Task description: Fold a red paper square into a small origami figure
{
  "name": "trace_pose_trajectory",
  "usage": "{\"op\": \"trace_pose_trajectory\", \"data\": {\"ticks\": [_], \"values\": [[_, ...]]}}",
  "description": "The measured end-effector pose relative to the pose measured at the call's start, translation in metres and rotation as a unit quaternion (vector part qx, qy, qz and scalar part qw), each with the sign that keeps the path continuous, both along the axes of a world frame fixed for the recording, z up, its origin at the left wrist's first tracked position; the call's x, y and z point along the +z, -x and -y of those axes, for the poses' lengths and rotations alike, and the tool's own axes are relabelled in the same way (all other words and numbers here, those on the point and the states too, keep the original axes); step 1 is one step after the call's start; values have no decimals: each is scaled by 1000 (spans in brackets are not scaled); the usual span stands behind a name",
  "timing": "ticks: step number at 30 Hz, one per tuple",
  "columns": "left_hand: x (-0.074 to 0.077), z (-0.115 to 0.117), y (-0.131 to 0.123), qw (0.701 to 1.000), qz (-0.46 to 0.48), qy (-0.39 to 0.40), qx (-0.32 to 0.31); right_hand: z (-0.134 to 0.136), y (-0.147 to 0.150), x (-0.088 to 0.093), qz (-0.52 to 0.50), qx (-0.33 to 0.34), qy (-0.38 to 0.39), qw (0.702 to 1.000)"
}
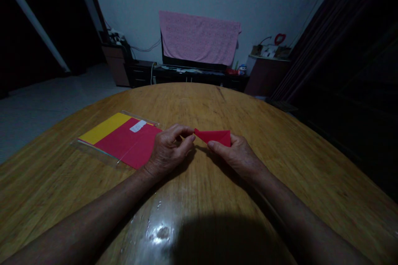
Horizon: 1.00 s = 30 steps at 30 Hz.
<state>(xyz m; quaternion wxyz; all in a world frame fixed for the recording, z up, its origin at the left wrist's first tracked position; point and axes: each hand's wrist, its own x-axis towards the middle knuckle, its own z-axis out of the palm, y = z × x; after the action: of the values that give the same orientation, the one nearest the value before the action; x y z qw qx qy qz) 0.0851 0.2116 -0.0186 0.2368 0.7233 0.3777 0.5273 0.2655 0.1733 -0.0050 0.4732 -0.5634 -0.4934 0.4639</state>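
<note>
A: Where's the folded red paper (pixel 216 136) sitting?

B: Up off the worktop (pixel 199 103), between the two hands, a little past the middle of the near half. It's a narrow triangle, and its long axis runs left to right across the view, almost level.

A: Which way does it point?

B: The sharp tip points left, towards the left fingers (pixel 186 129). The wider end sits to the right, against the right hand (pixel 238 158).

A: What are the left fingers doing?

B: They're pressed together in a pinch, with the thumb and forefinger closed on that sharp tip.

A: And the right fingers (pixel 217 146)?

B: Harder to say. The thumb reaches left just under the paper's lower edge, and the other fingers are mostly hidden behind the wide end. They're touching it, but I can't tell if they're pinching it.

A: So which hand is nearer?

B: The right. Most of the paper's length lies on that side, with only its tip reaching the left hand.

A: Anything else close by?

B: A clear plastic sleeve (pixel 120 138) lies left of the left hand, holding a yellow sheet (pixel 104 129) and a red sheet (pixel 130 145).
</note>
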Motion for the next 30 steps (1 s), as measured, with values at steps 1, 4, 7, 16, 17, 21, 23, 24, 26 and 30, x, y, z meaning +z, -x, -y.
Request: {"op": "trace_pose_trajectory", "data": {"ticks": [1,4,7,16,17,21,23,24,26,30], "values": [[0,-1,0,1000,3,4,3,0,0,0,5,2,-1,1000],[-2,-2,1,1000,13,18,3,1,1,0,20,5,-13,1000],[-4,-3,1,1000,18,21,2,2,1,-2,32,12,-37,999],[-5,-3,0,997,62,52,-7,1,-2,-5,176,13,-203,963],[-5,-3,-1,994,79,71,-14,1,-2,-5,198,10,-229,953],[-2,-3,-3,964,183,187,-52,0,-2,-5,245,-12,-285,927],[0,-4,-3,942,220,242,-68,0,-1,-6,251,-21,-293,922],[1,-4,-3,933,232,264,-78,0,-1,-6,251,-22,-295,922],[1,-5,-3,920,243,291,-96,-1,-1,-8,247,-17,-292,924],[0,-6,-2,913,254,303,-96,0,-1,-9,223,-6,-262,939]]}}
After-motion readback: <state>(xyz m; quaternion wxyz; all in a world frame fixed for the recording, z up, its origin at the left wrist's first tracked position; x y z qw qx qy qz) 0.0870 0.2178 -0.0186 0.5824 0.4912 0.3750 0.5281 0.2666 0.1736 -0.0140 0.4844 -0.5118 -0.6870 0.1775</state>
